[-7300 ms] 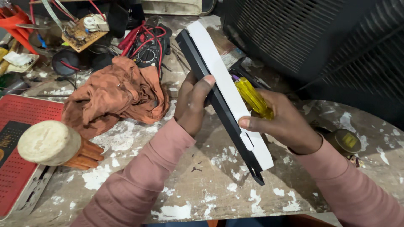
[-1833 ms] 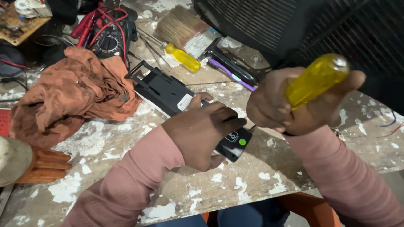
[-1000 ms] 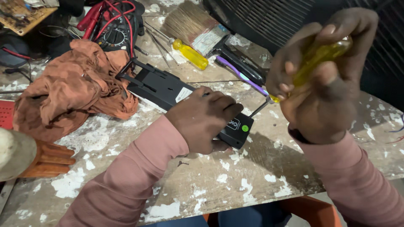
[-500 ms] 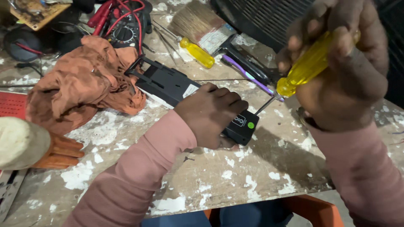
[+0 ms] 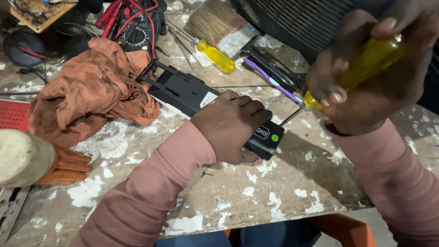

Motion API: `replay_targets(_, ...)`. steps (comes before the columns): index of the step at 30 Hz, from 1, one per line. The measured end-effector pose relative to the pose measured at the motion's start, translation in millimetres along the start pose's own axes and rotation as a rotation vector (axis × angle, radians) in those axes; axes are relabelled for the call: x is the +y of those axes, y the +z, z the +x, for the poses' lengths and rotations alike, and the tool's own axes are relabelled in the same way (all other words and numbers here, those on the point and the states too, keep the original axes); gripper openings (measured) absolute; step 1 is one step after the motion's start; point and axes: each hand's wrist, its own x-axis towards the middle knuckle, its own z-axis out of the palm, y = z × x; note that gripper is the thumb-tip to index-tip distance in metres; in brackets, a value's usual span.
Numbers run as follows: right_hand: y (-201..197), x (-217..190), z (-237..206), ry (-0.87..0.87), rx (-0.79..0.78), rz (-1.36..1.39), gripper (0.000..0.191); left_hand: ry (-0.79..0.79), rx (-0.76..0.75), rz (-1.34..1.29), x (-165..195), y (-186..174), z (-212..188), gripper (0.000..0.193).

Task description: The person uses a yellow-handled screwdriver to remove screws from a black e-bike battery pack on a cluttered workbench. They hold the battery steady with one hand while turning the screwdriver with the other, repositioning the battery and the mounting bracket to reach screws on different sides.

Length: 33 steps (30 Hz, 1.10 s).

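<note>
A long black device (image 5: 183,93) lies flat on the paint-spattered table (image 5: 283,192), running from upper left to lower right. My left hand (image 5: 231,126) presses down on its near end, fingers curled over the casing. My right hand (image 5: 366,68) grips a yellow-handled screwdriver (image 5: 361,68) raised at the right. Its metal shaft (image 5: 290,117) slants down to the device's near end by a small green dot. Both sleeves are pink.
A crumpled orange cloth (image 5: 91,98) lies left of the device. Behind it are a black multimeter with red leads (image 5: 135,27), a paintbrush (image 5: 217,23), a second yellow screwdriver (image 5: 215,55) and a purple-handled tool (image 5: 270,82). A wooden mallet (image 5: 27,158) sits at the left edge.
The device, earlier held up in both hands, now lies flat under my left hand. My right hand has brought the screwdriver tip down to the device's near end. The view moved closer.
</note>
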Motion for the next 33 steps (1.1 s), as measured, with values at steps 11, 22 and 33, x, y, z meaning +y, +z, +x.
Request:
replay_targets(11,-1,14,-10,-0.021,-0.025,0.075,0.066,0.048,0.111,-0.046,-2,3,-2,0.083)
replay_targets(22,59,-40,6,-0.019,0.143,-0.477,0.036,0.058,0.156,-0.062,-4,5,-3,0.086)
replay_targets(33,26,-30,18,0.218,0.134,0.127,0.038,0.056,0.148,-0.004,0,5,-2,0.085)
